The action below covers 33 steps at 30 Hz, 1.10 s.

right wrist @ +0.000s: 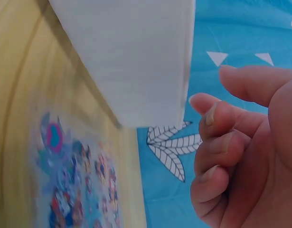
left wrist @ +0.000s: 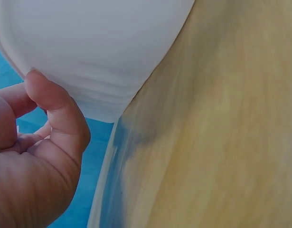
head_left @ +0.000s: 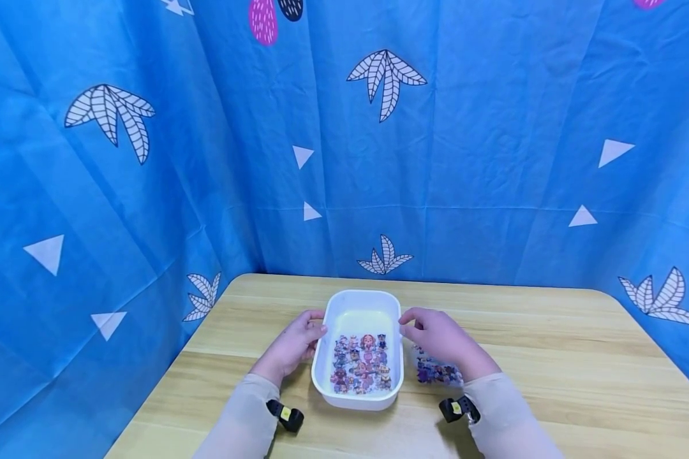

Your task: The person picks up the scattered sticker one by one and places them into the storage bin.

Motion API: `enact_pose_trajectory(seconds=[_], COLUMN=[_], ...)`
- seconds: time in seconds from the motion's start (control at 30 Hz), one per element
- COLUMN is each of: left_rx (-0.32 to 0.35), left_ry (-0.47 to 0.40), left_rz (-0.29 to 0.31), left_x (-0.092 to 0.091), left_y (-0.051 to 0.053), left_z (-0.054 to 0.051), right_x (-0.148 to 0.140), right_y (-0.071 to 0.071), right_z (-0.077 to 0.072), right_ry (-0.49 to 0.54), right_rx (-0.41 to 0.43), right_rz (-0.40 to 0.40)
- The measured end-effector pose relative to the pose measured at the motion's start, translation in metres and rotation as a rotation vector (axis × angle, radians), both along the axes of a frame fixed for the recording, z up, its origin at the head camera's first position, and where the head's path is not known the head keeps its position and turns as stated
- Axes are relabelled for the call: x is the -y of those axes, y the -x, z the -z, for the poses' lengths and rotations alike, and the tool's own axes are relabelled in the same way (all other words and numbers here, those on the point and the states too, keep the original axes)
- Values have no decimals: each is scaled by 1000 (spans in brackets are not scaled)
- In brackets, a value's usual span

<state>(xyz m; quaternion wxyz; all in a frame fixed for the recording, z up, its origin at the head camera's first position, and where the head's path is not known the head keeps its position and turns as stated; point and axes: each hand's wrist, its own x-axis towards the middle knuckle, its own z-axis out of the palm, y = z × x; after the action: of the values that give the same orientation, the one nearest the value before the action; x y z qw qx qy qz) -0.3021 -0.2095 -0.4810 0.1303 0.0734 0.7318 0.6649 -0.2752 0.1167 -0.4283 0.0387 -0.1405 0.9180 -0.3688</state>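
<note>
A white rectangular container (head_left: 358,403) stands on the table, with a sheet or clear bag of colourful cartoon-figure stickers (head_left: 363,366) lying inside it. At its left side my left hand (head_left: 291,343) holds the rim, thumb tip against the edge in the left wrist view, where the hand (left wrist: 46,142) partly hides its own fingers. My right hand (head_left: 442,338) is beside the right rim; the right wrist view shows this hand (right wrist: 250,147) with loosely bent fingers, nothing in them, and a gap to the container wall (right wrist: 136,61).
More cartoon stickers (head_left: 436,372) lie on the wooden table (head_left: 551,357) right of the container, partly under my right forearm; they look like a clear packet (right wrist: 74,185) in the right wrist view. A blue patterned curtain (head_left: 465,159) hangs behind the table and along its left side.
</note>
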Motion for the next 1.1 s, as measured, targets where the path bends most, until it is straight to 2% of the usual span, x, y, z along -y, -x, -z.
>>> enact_pose_trajectory(seconds=[0.23, 0.47, 0.83, 1.1], left_rx=[7, 10, 9, 11], left_ry=[4, 0, 4, 7], left_rz=[-5, -8, -4, -5], left_x=[0, 0, -1, 0], left_y=[-2, -4, -5, -5], left_z=[-2, -2, -3, -2], right_x=[-20, -52, -104, -112], right_y=[4, 10, 10, 9], right_z=[-2, -1, 8, 28], right_ry=[-24, -71, -79, -63], right_rx=[-12, -41, 45, 150], right_rz=[-4, 14, 59, 22])
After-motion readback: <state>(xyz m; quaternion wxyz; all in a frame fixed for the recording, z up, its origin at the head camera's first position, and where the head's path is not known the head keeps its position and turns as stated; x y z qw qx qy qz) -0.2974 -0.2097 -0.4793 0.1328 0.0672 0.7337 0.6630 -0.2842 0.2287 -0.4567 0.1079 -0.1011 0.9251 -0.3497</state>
